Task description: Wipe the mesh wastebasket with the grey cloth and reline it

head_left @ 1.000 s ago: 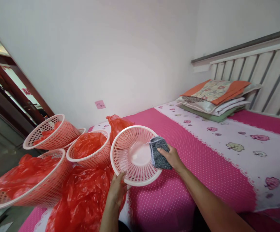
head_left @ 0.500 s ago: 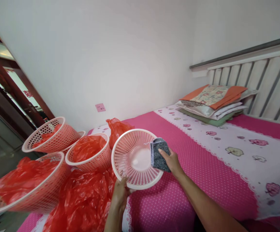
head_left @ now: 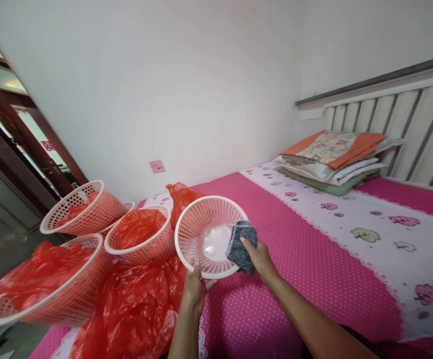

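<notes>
My left hand [head_left: 196, 288] grips the lower rim of a pink perforated plastic basket [head_left: 198, 227], which is tilted so its open mouth faces me. My right hand [head_left: 258, 257] holds a folded grey cloth [head_left: 239, 245] pressed against the basket's right inner edge. The basket hovers above the pink dotted bedspread [head_left: 276, 279]. Its inside holds nothing but the cloth.
Three similar baskets lined with red plastic bags stand at the left: [head_left: 44, 284], [head_left: 141, 237], [head_left: 81, 209]. Loose red bags [head_left: 126, 314] lie below them. Folded bedding and a pillow [head_left: 332, 157] are stacked by the slatted headboard [head_left: 406, 129]. A wooden door frame [head_left: 18, 134] stands far left.
The basket has tilted a little more upright and shifted slightly toward me. The cloth has slid lower along the right rim, and my left hand has moved to the right under the basket.
</notes>
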Tool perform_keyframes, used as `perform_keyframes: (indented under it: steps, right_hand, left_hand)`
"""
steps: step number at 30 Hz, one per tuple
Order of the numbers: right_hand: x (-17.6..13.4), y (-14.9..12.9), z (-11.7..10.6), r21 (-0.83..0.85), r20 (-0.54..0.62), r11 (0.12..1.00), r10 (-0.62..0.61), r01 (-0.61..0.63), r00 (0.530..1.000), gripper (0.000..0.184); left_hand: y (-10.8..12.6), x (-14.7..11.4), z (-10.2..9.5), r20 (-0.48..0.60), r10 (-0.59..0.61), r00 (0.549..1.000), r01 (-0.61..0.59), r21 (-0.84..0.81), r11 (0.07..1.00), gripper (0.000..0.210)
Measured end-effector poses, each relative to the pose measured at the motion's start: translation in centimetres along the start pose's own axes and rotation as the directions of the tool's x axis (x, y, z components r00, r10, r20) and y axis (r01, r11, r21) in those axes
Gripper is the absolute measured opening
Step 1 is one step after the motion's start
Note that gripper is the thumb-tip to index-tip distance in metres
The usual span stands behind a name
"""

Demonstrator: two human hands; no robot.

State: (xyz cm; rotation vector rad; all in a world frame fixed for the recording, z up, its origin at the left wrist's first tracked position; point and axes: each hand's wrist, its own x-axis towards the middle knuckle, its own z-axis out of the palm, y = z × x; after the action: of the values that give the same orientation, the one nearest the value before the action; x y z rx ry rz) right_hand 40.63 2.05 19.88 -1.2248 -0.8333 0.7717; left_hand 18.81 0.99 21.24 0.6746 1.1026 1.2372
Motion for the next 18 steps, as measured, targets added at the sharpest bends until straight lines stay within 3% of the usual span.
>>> perform_keyframes:
  steps: [6,12,15,18]
  right_hand:
    - [0.9,-0.6,-1.1,-0.01,0.007,0.999,-0.032,0.032,0.999,0.049]
    - [1.0,-1.9,-1.9,-0.018,0.021,0.997,-0.073,0.074,0.997,0.045]
    - [1.0,-2.1,-1.9,-0.013,0.013,0.997,-0.078,0.078,0.997,0.046]
    - [0.9,-2.1,-1.8,-0.002,0.01,0.997,-0.076,0.076,0.997,0.049]
  left_hand:
    - [0.1,-1.0,-1.3,0.027,-0.021,0.999,0.022,-0.038,0.999,0.03]
    - [0.6,-1.1,-2.4,-0.141,0.233,0.962,-0.207,0.176,0.962,0.057]
    - [0.7,-0.7,-2.4,-0.137,0.276,0.951,-0.238,0.246,0.94,0.058]
    - [0.5,-0.4,-2.2,-0.139,0.27,0.953,-0.238,0.209,0.949,0.057]
